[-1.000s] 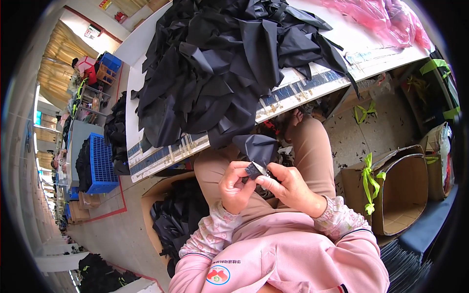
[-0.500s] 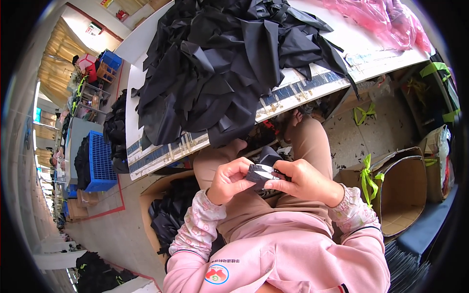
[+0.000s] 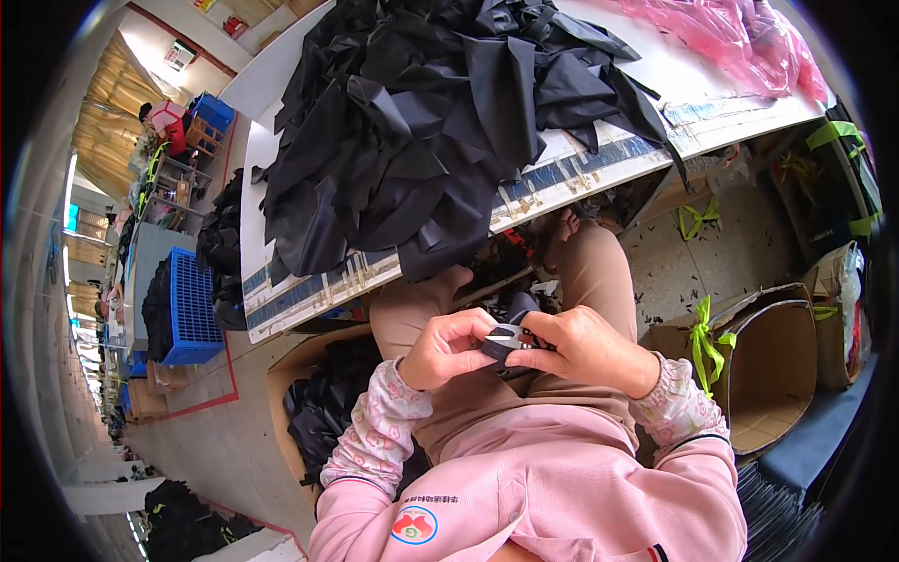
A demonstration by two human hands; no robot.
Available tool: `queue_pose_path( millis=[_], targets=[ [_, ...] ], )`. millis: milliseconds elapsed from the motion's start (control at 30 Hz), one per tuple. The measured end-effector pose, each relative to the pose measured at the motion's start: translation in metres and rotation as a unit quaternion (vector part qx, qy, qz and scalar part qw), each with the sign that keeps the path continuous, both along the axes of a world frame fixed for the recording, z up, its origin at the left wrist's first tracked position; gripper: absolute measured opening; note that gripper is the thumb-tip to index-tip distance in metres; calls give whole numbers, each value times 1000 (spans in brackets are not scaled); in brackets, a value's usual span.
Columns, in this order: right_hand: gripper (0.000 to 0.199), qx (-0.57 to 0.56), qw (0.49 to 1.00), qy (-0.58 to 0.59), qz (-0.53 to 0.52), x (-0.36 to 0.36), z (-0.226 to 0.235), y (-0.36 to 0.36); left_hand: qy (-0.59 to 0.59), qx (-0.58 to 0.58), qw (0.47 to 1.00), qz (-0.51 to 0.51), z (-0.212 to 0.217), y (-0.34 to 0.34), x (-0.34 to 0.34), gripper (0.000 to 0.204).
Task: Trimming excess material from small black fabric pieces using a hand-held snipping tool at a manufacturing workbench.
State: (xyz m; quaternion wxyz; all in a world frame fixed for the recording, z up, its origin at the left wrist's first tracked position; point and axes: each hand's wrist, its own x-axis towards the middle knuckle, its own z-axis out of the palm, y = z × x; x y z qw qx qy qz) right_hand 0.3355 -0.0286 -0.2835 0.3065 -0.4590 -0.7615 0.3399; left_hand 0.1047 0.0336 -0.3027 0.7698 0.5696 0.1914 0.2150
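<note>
Above my lap, my left hand [image 3: 436,352] pinches a small black fabric piece [image 3: 496,350] between thumb and fingers. My right hand [image 3: 592,345] is closed around what look like small thread snips, whose silvery blades [image 3: 507,332] point left at the fabric. Part of the snips is hidden in the fingers. A dark flap [image 3: 523,304] of the fabric sticks up just beyond the right fingertips. Past my knees, a big heap of black fabric pieces [image 3: 403,140] covers much of the white table [image 3: 618,140] and hangs over its near edge.
A pink plastic bag [image 3: 740,42] lies at the table's far right. Beside my left leg stands a carton [image 3: 281,384] of black fabric; an open carton [image 3: 773,375] with a yellow-green ribbon stands right. A blue crate [image 3: 192,309] is farther left. Black scraps litter the floor.
The fabric piece has turned between my fingers and its far flap has dropped lower. My left fingers have shifted slightly right, nearer the blades. In the background, a person has changed posture.
</note>
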Motion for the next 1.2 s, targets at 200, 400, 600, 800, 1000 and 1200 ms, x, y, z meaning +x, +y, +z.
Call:
queue_pose_path(
  millis=[200, 400, 600, 800, 1000, 1200],
  targets=[
    [38, -33, 999, 19, 12, 2, 1, -2, 1, 17, 1000, -12, 1, 0, 0, 15],
    [38, -32, 999, 31, 7, 7, -5, -5, 13, 18, 999, -39, -1, 2, -2, 13],
    [40, -105, 991, 21, 85, 17, 8, -3, 15, -102, 983, -154, 2, 18, -6, 11],
    [40, -78, 988, -13, 130, 17, 13, -3, 64, -124, 957, -256, 5, 27, -1, 9],
    [38, -44, 983, -43, 173, 13, 12, 0, 83, -173, 934, -302, -2, 28, 2, 8],
    [37, -31, 978, -58, 200, 8, 7, 3, 79, -146, 926, -340, -7, 27, 4, 6]
  ],
)
